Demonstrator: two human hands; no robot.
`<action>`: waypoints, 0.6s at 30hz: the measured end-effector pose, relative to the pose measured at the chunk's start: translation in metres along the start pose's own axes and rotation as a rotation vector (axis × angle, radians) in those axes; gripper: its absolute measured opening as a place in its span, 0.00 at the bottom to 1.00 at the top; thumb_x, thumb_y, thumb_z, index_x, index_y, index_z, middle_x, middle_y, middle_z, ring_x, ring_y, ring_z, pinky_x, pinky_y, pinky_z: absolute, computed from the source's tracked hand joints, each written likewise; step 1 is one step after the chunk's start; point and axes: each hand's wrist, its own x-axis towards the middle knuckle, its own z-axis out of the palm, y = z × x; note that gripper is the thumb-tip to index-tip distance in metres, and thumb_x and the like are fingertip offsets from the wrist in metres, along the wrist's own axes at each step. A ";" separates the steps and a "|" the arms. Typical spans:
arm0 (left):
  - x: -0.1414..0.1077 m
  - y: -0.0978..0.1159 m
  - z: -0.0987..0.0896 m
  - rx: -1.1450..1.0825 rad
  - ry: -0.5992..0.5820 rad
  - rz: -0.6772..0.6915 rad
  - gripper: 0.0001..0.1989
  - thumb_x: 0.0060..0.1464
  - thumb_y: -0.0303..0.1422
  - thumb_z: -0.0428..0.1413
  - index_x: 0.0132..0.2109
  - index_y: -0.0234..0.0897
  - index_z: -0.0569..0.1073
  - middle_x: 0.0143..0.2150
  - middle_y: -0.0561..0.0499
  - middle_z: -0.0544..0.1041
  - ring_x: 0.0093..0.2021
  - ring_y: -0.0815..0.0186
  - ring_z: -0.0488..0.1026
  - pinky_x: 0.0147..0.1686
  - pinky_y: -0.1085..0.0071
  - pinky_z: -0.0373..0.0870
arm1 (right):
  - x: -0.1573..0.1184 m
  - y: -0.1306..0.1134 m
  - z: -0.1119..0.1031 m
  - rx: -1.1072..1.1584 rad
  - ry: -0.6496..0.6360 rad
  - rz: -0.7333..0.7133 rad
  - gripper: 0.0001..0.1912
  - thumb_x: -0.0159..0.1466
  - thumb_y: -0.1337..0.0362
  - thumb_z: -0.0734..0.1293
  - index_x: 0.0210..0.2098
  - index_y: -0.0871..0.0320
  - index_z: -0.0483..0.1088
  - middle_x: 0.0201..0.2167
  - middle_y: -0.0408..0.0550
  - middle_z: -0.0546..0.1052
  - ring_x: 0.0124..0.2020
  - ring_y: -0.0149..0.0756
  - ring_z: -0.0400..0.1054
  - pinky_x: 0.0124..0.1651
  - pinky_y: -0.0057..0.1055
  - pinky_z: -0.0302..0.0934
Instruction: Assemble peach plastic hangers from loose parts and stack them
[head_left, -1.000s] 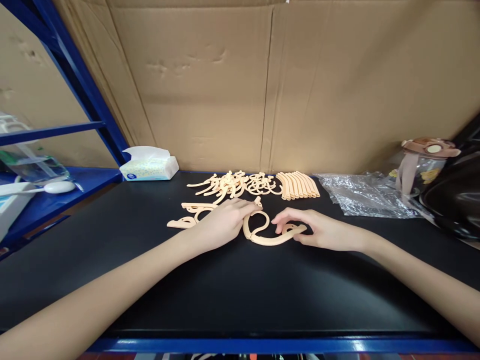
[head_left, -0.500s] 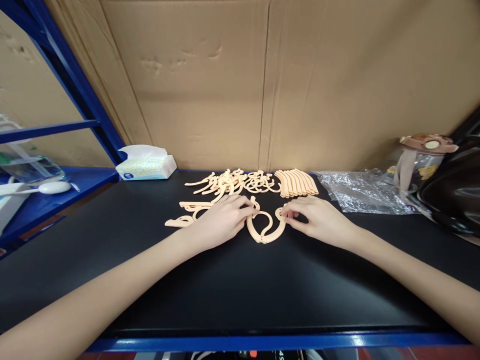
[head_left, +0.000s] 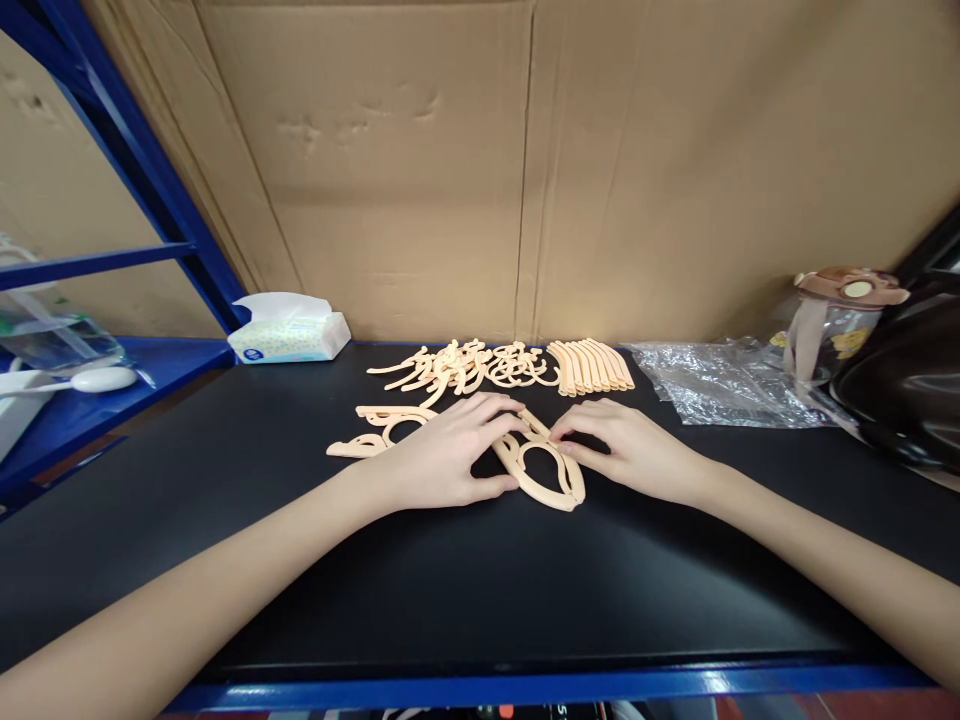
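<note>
I've got the beige plastic folding hanger [head_left: 553,499] flat-ish on the black tabletop [head_left: 570,590], btwn both hands, its curved arms drawn round an oval gap, tip pointing near & a bit right. L hand [head_left: 454,455] is part-open, fingers curled over the far L end, thumb low against the near L edge, so I'd say it has the hanger steadied across that span. R hand [head_left: 628,440] is nearly closed, thumb & index tips together in a pinch on the far R edge; exact contact is too small to be sure of

Step in hand, by my read: working the hanger's jointed arms w/ both hands. Next move calls for L holding firm while R guides its arm in line, light force only, as thin plastic joints prob flex or slip if pushed skew

Just L, partly behind L hand, sits a second hanger [head_left: 390,412], its arms apart. Beyond, L to R: a jumbled pile of curved pieces [head_left: 452,366], a tangle of hooks [head_left: 517,366], a neat row of hanger arms [head_left: 591,368]. Farther out: tissue pack [head_left: 289,332] far L, clear plastic bag [head_left: 720,385] R w/ brown-lidded bottle [head_left: 836,310] by it, cardboard [head_left: 375,180] behind
</note>
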 end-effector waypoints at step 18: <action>0.004 0.000 -0.001 0.160 0.249 -0.028 0.35 0.48 0.53 0.57 0.56 0.34 0.62 0.51 0.42 0.68 0.52 0.53 0.64 0.51 0.57 0.63 | 0.004 0.005 -0.001 0.827 -0.072 0.379 0.17 0.60 0.53 0.65 0.26 0.60 0.64 0.19 0.38 0.66 0.19 0.23 0.57 0.22 0.23 0.50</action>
